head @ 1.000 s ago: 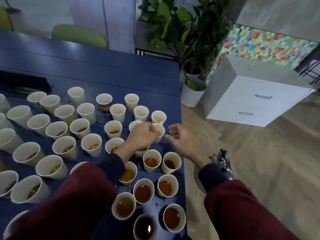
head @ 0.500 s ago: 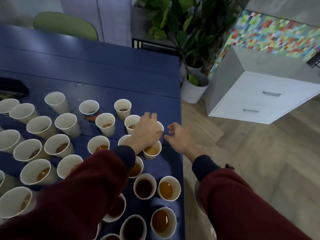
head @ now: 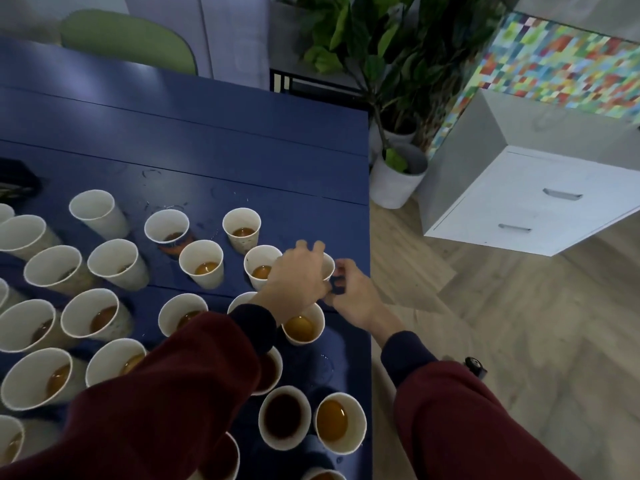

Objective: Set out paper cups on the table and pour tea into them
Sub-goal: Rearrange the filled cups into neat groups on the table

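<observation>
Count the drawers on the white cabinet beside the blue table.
2, both on the front of the white metal cabinet: the upper drawer, and the lower drawer directly beneath it. Its other sides are out of view, so more could be hidden.

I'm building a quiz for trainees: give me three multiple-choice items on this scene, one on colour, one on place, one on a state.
1. The table is: A blue; B white; C green.
2. The drawer cabinet stands: A on the table; B on the floor right of it; C under it.
3. The left hand: A lies flat; B grips a paper cup at its rim; C holds a kettle.
Key: A, blue boards show; B, it sits on wood floor; B, fingers curl over the cup.
</observation>
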Motion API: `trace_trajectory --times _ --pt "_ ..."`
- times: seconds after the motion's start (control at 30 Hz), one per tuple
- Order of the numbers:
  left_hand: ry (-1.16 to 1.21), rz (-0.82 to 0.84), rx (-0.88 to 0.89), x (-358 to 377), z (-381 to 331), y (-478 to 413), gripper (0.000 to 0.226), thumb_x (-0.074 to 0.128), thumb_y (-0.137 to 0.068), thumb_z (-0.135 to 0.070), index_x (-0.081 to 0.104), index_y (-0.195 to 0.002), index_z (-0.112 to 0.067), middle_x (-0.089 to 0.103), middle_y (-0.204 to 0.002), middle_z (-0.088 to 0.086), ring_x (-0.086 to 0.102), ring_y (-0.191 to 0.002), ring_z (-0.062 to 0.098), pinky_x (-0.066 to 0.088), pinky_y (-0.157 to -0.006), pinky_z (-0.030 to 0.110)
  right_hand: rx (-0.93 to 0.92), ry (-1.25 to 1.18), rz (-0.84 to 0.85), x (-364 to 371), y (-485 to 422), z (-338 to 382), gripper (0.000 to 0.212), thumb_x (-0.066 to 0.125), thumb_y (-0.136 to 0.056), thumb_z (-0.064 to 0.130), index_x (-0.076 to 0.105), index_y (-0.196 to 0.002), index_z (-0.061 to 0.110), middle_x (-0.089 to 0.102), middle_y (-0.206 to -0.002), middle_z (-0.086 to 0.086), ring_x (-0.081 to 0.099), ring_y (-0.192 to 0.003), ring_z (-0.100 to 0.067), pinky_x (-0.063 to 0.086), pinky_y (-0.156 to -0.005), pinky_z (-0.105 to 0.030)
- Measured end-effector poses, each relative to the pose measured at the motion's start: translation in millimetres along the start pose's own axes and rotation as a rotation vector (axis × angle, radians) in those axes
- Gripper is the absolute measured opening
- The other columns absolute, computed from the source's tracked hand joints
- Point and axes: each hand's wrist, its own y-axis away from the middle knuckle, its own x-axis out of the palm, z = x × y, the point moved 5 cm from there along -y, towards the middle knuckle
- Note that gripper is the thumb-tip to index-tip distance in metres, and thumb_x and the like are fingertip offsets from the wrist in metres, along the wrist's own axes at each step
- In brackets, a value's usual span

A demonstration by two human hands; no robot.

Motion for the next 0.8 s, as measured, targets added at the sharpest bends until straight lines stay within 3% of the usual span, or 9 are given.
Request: trace_trajectory --times 0.13,0.17,0.3,0.43,0.63,0.8 --pt "0.096 -0.078 -0.028 -26 -8 -19 0.056 0.065 -0.087 -0.049 0.044 -0.127 -0.016 0.052 -0.115 0.010 0.058 -0.104 0.030 0.042 -0.076 0.036 -0.097 -0.134 -0.077 -12 -9 8 0.075 0.090 -0.072 0.025 0.044 -0.131 0.027 0.061 -0.123 0.011 0.060 -0.110 -0.004 0.050 -0.090 -0.020" --pt "0.104 -0.081 -0.043 -32 -10 -26 0.056 0.066 -0.085 -0.050 0.045 -0.125 -0.016 0.052 -0.113 0.009 0.057 -0.103 0.030 0.040 -0.073 0.036 -0.121 -0.154 -0.126 -16 -15 13 0.074 0.090 -0.071 0.028 0.046 -0.130 0.029 0.062 -0.120 0.012 0.061 -0.107 -0.003 0.051 -0.088 -0.020" --pt "0.164 -0.057 -0.034 -45 -16 -51 0.059 0.068 -0.081 -0.047 0.046 -0.128 -0.018 0.051 -0.113 0.006 0.057 -0.105 0.030 0.042 -0.075 0.036 -0.164 -0.177 -0.275 -31 -44 22 0.062 0.082 -0.068 0.046 0.053 -0.120 0.031 0.067 -0.107 0.013 0.066 -0.096 -0.008 0.057 -0.084 -0.040" --pt "0.284 -0.049 -0.067 -52 -2 -61 0.074 0.066 -0.084 -0.057 0.039 -0.140 -0.018 0.051 -0.128 0.008 0.055 -0.115 0.032 0.047 -0.091 0.043 -0.148 -0.196 -0.390 -44 -72 17 0.055 0.082 -0.066 0.047 0.058 -0.112 0.030 0.069 -0.096 0.015 0.066 -0.087 -0.004 0.057 -0.079 -0.036" --pt "-0.103 -0.024 -0.145 -35 35 -33 0.047 0.054 -0.094 -0.053 0.050 -0.122 -0.016 0.053 -0.121 0.008 0.053 -0.112 0.026 0.045 -0.091 0.039 -0.043 -0.222 -0.480 -45 -113 -15 0.053 0.088 -0.070 0.039 0.060 -0.113 0.024 0.070 -0.101 0.013 0.066 -0.094 -0.007 0.057 -0.086 -0.041" --pt "-0.188 -0.053 -0.232 -26 51 -6 0.051 0.055 -0.092 -0.057 0.043 -0.124 -0.020 0.044 -0.131 0.007 0.046 -0.121 0.025 0.045 -0.095 0.039 0.016 -0.213 -0.513 -40 -125 -31 0.057 0.088 -0.071 0.032 0.056 -0.116 0.021 0.067 -0.104 0.011 0.065 -0.098 -0.015 0.055 -0.089 -0.039"
